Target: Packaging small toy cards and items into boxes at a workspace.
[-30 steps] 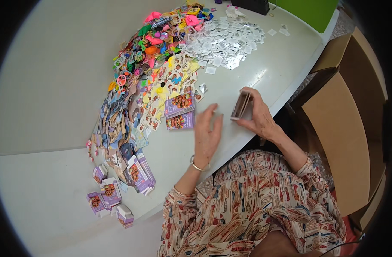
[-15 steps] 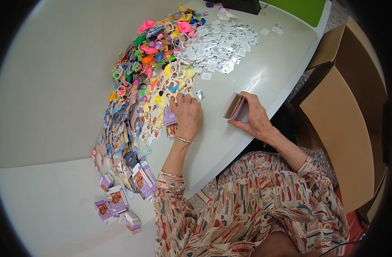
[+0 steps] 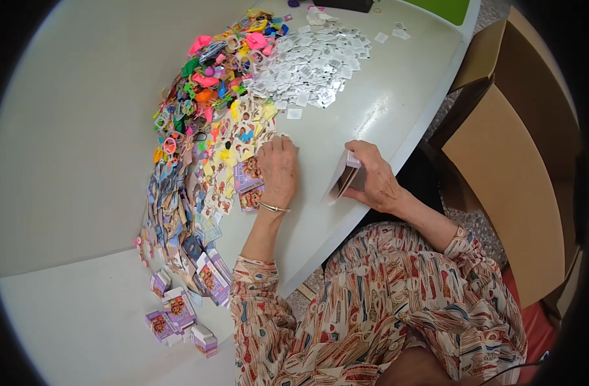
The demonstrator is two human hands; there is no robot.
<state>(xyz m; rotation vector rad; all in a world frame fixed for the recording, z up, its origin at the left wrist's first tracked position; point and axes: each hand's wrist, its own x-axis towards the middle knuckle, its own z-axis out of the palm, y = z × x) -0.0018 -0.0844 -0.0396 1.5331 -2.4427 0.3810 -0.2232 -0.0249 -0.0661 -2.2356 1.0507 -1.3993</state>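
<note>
Your left hand (image 3: 278, 170) lies flat, fingers spread, pressing on purple printed flat cardboard packets (image 3: 248, 183) at the near edge of the long pile. Your right hand (image 3: 371, 177) pinches a small stack of flat cards with pale edges (image 3: 343, 180), thumb on top, fingers curled round the far side; the stack stands tilted on the white round table (image 3: 76, 148). The stack sits at 3 o'clock from your left hand, near but apart, with bare tabletop between them.

The table edge curves close at 4 o'clock from your right hand, running up toward 1 o'clock. An open brown cardboard box (image 3: 507, 174) stands off the edge at 3 o'clock. Open tabletop is wide at 9 o'clock beyond the pile, and a smaller patch lies at 12 o'clock from the stack.

Packets are purple with orange-brown print, overlapping. At 12 o'clock from your left hand: yellow printed sheets (image 3: 233, 145), then bright plastic trinkets (image 3: 211, 83); silver-white foil sachets (image 3: 314, 64) at 1 o'clock. Small purple folded boxes (image 3: 179, 309) lie at 7 o'clock.
</note>
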